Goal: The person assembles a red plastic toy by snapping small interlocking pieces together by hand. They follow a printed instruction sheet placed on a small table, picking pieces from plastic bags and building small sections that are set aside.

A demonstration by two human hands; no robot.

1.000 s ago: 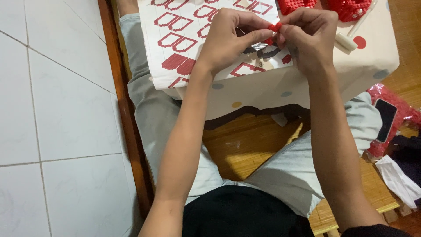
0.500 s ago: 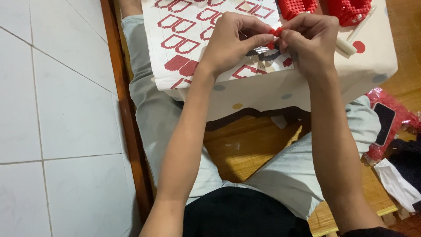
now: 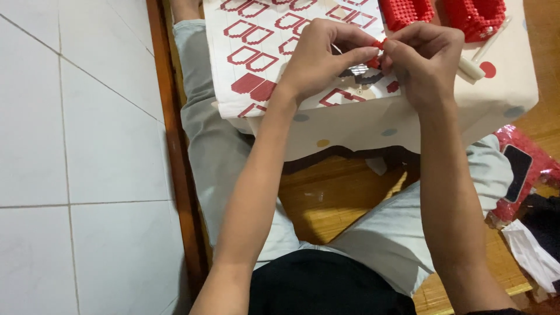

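Grip of both hands, left hand (image 3: pixel 318 61) and right hand (image 3: pixel 423 58), stays pinched together on a tiny red brick piece (image 3: pixel 376 51) above the instruction sheet (image 3: pixel 256 52), barely shifted, so the joining continues.

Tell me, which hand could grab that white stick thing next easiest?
Probably the right hand. The white stick lies just beside it on the table, while the left hand sits farther away. Both pinch a small red piece.

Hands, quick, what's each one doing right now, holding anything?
Left hand: closed, fingertips pinching the small red brick piece.
Right hand: closed, fingertips pinching the same piece from the other side.
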